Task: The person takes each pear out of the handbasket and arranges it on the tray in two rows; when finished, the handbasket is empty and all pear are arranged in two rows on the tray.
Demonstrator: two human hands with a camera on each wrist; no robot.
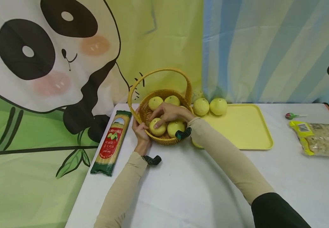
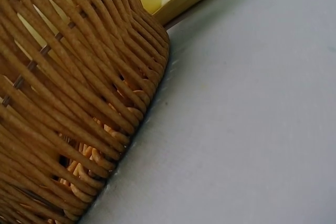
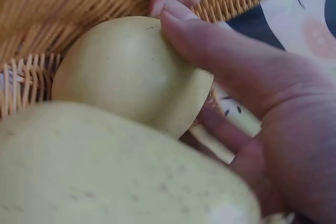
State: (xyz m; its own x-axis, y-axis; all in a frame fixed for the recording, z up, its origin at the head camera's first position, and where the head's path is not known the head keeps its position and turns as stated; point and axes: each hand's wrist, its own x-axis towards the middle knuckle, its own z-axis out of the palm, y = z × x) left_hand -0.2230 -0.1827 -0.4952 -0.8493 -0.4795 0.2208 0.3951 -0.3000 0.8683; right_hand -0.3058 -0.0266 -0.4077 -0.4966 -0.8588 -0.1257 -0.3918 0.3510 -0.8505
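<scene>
A wicker basket [image 1: 168, 141] with a tall arched handle stands on the white table and holds several pale yellow, pear-like fruits. My right hand [image 1: 170, 112] reaches in from above and holds one round yellow pear [image 1: 158, 127] near the front left wall; its thumb lies along the pear [image 3: 115, 72] in the right wrist view. At the basket's left side, my left hand [image 1: 141, 131] grips the rim. Another pear [image 1: 176, 128] sits beside the held one, and two more lie at the back. The left wrist view shows mostly the basket's woven outer wall [image 2: 68, 87].
Right of the basket lies a yellow tray [image 1: 244, 126], with two pears [image 1: 210, 106] at its back left corner. A pasta packet [image 1: 111, 142] lies to the left. Far right are a lollipop [image 1: 294, 116] and a yellow clear bag [image 1: 322, 139]. A printed curtain hangs behind.
</scene>
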